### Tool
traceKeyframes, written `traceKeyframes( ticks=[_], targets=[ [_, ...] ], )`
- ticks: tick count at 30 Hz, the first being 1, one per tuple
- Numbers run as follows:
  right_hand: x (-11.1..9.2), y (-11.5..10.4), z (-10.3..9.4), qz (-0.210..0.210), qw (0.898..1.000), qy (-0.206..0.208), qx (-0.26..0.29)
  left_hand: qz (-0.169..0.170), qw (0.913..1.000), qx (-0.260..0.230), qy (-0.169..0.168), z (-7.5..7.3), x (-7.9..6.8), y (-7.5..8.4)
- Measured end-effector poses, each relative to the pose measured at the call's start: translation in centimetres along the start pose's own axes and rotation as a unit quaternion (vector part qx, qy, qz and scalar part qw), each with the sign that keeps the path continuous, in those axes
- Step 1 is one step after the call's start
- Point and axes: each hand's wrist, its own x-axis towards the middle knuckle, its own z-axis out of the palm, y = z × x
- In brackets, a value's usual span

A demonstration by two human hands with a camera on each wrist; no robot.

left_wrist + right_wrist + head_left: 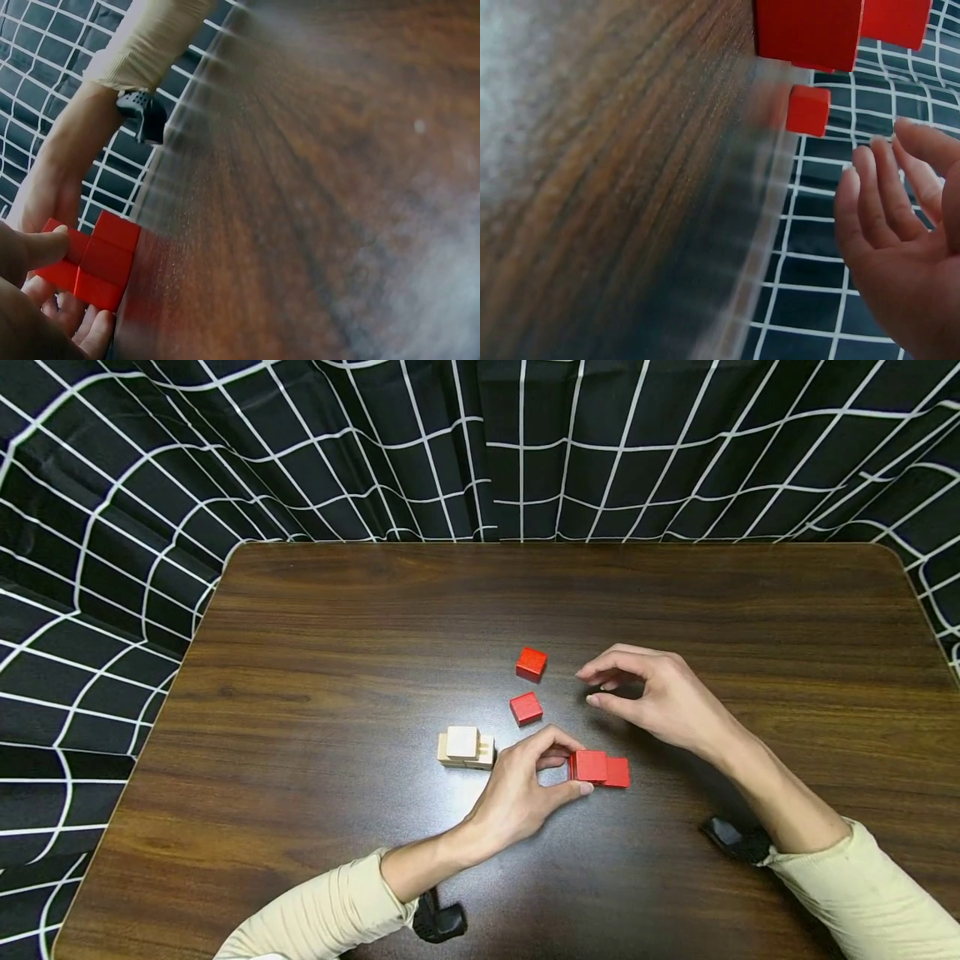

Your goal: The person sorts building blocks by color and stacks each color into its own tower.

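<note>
Several red blocks (590, 766) form a small stepped group right of centre, with one higher cube and a lower part jutting out to the right. My left hand (517, 789) pinches the group from its left side, thumb at the near face and fingers at the far face. In the left wrist view the thumb (46, 246) lies against the red blocks (105, 259). Up and to the right of them, my right hand (667, 697) hovers with loosely curved fingers and holds nothing. Two loose red cubes, one farther (531, 665) and one nearer (526, 708), sit beyond the left hand.
Left of my left hand stands a pale wooden block group (462, 743), with one cube on top. All of this is on a dark brown wooden table (337, 635). A black curtain with white grid lines (420, 452) hangs behind its far edge.
</note>
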Motion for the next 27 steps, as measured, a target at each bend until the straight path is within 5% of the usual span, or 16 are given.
traceKeyframes(
  ticks=[27],
  targets=[
    [4.0,1.1,1.9,-0.014,0.999,-0.02,0.03,-0.003,0.9999,0.012,-0.003,-0.1,0.2,-0.2]
  ],
)
